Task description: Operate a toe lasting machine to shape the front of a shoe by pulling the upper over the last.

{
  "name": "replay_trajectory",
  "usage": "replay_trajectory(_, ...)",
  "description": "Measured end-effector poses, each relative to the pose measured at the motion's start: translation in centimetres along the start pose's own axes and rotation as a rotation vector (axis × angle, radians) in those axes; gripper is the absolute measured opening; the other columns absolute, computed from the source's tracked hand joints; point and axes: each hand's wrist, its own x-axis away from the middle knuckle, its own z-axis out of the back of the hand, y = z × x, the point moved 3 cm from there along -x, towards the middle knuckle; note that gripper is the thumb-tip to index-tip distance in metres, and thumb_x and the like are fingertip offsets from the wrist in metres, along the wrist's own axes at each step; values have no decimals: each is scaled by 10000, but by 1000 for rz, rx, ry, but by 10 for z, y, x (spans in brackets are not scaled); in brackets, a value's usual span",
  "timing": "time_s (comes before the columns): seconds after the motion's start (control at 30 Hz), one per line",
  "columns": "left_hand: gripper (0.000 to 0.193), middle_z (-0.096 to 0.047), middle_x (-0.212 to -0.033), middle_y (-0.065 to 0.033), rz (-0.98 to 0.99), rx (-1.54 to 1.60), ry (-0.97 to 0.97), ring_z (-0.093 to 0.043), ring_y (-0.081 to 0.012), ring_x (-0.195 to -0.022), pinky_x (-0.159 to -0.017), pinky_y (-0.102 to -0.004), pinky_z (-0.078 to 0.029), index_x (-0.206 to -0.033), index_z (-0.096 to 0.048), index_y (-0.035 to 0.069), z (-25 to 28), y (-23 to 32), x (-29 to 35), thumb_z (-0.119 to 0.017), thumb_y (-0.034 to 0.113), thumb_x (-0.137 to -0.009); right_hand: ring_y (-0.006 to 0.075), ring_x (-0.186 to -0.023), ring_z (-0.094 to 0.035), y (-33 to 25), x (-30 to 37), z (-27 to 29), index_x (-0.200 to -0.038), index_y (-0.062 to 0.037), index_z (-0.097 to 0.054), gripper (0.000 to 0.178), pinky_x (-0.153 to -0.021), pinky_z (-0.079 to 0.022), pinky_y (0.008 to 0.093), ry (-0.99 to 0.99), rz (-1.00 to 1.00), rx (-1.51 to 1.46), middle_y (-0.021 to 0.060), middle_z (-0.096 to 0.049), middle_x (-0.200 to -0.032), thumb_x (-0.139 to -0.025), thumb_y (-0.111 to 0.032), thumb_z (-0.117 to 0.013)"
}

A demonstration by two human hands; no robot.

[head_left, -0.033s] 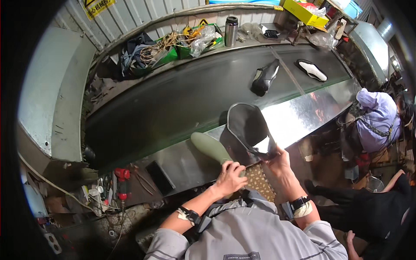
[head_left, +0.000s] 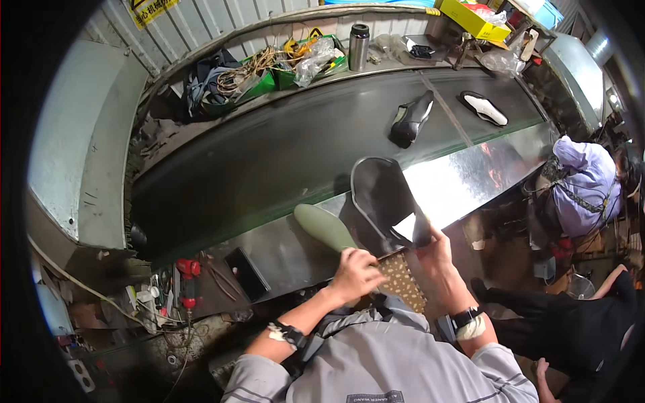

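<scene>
My left hand has its fingers curled at the near end of a smooth green shoe last. That end is hidden under the hand, and the rounded toe points away to the left over the metal ledge. To the right of it, my right hand grips the near edge of a tall black boot upper. The upper's wide opening faces up and away from me. A white patch shows inside it, low down near my right fingers.
Beyond the metal ledge runs a dark conveyor belt, carrying two black shoe pieces. A phone and a red power tool lie at left. A steel flask stands behind. Other people are at right.
My left hand and the green last have shifted very slightly left and up. The boot upper has tilted a little, and its white patch shows more fully.
</scene>
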Motion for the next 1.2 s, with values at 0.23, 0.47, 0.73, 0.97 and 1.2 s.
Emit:
replay_trajectory(0.23,439,-711,-1134,-151,1041,1627,396,-689,-295,-1040,-953,-417,-543,-1173,-646,-10,96,-113,-9,-553,391,-1021,288,-964,-640,20,80,-48,-1185,-46,-705,395,-1061,-460,504,-819,919,1401,90,-660,-892,-808,-127,-793)
replay_trajectory(0.47,275,-722,-1026,-134,1167,475,598,-682,-248,-927,-832,-383,-522,-1014,-705,-7,110,-164,-4,-674,260,-955,294,-1008,-592,92,57,-23,-1263,-78,-644,600,-1110,-448,502,-795,1299,1675,90,-592,-1021,-702,-146,-848)
replay_trajectory(0.73,309,-742,-869,-147,1083,-61,779,-704,-289,-867,-821,-400,-523,-961,-748,26,87,-175,0,-696,328,-929,471,-1414,-376,98,10,-13,-1467,14,-383,1014,-1161,-337,499,-701,868,1319,303,-345,-1536,-670,-268,-944)
replay_trajectory(0.97,426,-730,-996,-150,1305,282,725,-679,-252,-912,-873,-368,-513,-1041,-690,-15,55,-141,4,-768,340,-819,467,-1412,-396,69,29,23,-1513,59,-323,952,-1171,-334,481,-825,804,1449,302,-398,-1511,-738,-156,-831)
replay_trajectory(1.2,621,-673,-1127,-247,1333,-66,670,-634,-436,-1099,-944,-499,-505,-1132,-593,-4,39,-105,-24,-797,423,-729,453,-1427,-382,69,4,39,-1511,53,-322,947,-1181,-322,494,-971,763,1419,301,-400,-1507,-734,-150,-824)
